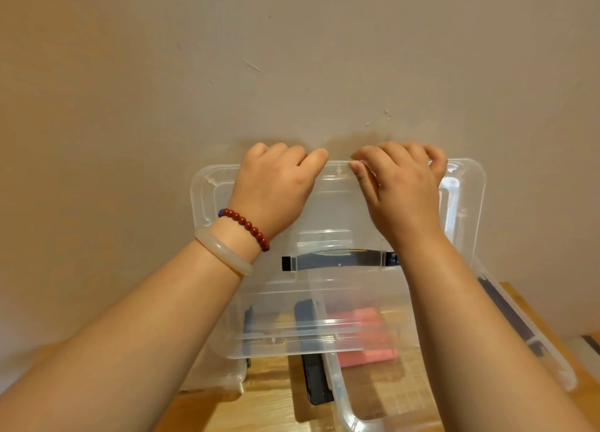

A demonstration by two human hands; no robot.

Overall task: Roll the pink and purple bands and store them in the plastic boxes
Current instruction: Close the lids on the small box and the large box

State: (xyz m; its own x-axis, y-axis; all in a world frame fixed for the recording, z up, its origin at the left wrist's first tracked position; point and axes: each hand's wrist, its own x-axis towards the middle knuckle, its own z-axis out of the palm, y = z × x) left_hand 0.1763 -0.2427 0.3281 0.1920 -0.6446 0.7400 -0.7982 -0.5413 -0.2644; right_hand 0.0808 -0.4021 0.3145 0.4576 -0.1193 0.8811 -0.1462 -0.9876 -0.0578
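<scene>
Clear plastic fills the middle: what looks like a transparent rectangular lid (337, 211) with a dark grey handle (339, 260), tipped up toward the beige wall (292, 58) at 12 o'clock. The left hand (276, 185) and right hand (402, 188) sit side by side, each gripping the lid's far rim with fingers curled over it. Seen through the plastic at 5 o'clock from the handle, a pink band (363, 331), seemingly rolled, lies in a transparent plastic box (341, 409) on the wooden counter (269, 379). No purple band shows. The step looks like closing that box. To do it well, lower the lid level, match its corners to the box rim first, then press evenly along the edges so the roll is not pinched.
</scene>
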